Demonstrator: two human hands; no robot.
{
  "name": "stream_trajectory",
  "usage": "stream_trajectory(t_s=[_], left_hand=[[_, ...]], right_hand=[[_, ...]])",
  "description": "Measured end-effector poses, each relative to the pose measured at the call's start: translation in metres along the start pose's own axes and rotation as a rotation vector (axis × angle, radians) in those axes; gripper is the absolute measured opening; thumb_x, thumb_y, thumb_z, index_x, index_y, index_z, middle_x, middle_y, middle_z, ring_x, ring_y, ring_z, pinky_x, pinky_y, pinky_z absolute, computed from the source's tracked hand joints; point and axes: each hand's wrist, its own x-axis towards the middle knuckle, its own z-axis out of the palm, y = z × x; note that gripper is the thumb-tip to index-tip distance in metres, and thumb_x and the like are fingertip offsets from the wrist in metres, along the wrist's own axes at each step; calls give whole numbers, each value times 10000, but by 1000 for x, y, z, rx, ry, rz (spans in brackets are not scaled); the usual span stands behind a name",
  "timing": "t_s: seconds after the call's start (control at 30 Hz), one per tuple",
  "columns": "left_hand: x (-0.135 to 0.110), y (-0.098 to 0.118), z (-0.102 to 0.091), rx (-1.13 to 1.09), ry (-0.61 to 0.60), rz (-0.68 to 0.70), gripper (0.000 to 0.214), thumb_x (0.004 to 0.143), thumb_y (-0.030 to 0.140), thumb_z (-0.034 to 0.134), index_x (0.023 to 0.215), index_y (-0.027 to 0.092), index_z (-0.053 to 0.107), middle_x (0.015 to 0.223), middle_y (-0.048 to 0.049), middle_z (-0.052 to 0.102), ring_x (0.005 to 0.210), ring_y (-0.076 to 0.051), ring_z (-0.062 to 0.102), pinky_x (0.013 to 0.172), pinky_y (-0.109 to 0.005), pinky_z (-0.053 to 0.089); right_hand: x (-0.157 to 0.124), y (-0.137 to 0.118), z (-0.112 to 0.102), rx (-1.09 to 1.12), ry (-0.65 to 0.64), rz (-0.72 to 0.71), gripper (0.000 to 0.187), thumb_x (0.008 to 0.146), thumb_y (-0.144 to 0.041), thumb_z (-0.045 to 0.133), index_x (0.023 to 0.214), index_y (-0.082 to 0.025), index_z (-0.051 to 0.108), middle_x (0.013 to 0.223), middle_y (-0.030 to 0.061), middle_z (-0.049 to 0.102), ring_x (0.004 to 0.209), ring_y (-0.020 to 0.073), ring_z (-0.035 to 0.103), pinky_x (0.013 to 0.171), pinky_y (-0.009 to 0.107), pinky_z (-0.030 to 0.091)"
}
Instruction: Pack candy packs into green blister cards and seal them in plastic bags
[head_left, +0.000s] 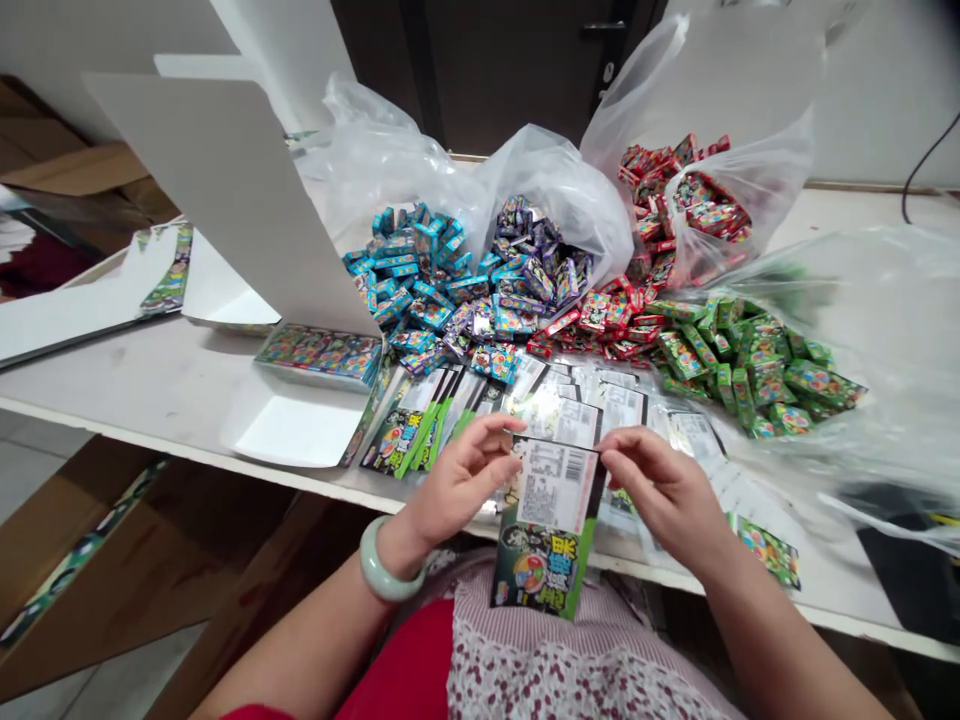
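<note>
Your left hand (459,478) is at the upper left of a black and green packet (541,572), and your right hand (670,488) is at its upper right corner. The right grip is closed to a pinch, thumb and forefinger tips meeting on that corner. The left grip is partly curled: the thumb tip lies against the packet's left edge and the forefinger tip is by the top corner, with a gap showing between them. You cannot tell from this view how firmly the left fingers press, as part of them is hidden.

The packet hangs between your hands, in front of the near edge of the worktop (154,372) and over your striped apron (637,655). Its white label (553,487) with a barcode faces you, above the picture of coloured sweets. A pale green bangle (384,572) circles your left wrist.

Just beyond your hands, more flat packets (406,428) lie overlapping on the worktop. Behind them spread small blue boxes (429,240), purple boxes (538,282), red boxes (602,310) and green boxes (769,368), beside clear plastic bags (574,185). An open white carton (296,428) stands to the left.
</note>
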Motion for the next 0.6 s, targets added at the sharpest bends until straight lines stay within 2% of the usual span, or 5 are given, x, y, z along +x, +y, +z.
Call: stream_trajectory(t_s=[0.1, 0.17, 0.27, 0.37, 0.6], left_hand=[[4, 8, 3, 94, 117, 111, 119, 875, 290, 607, 935, 191, 634, 902, -52, 672, 836, -143, 628, 738, -260, 516], [8, 11, 5, 77, 143, 130, 106, 868, 284, 615, 830, 186, 632, 903, -54, 696, 870, -151, 644, 778, -276, 523], [12, 14, 6, -47, 129, 69, 146, 833, 258, 651, 965, 199, 627, 895, -49, 729, 847, -151, 673, 730, -266, 539], [12, 16, 5, -70, 119, 33, 317, 808, 224, 673, 1119, 209, 614, 930, -58, 741, 842, -154, 686, 692, -254, 549], [13, 19, 0, 45, 124, 157, 79, 783, 173, 689, 861, 186, 686, 882, -47, 699, 849, -152, 654, 770, -284, 552]], right_hand=[[11, -11, -7, -72, -12, -88, 122, 912, -278, 559, 809, -222, 589, 850, 34, 615, 788, 151, 584, 614, 269, 466], [17, -14, -7, 28, -20, -52, 51, 886, -279, 601, 892, -232, 583, 857, 26, 609, 778, 149, 593, 590, 259, 480], [20, -14, -6, 112, -35, 11, 192, 868, -277, 628, 1047, -254, 563, 856, 13, 602, 747, 141, 604, 555, 244, 494], [20, -14, -7, 6, -53, -73, 69, 873, -247, 610, 941, -244, 604, 882, 26, 608, 794, 146, 605, 575, 240, 503], [21, -17, -6, -219, -55, -263, 133, 888, -132, 545, 934, -247, 592, 931, 32, 617, 876, 152, 591, 666, 263, 503]])
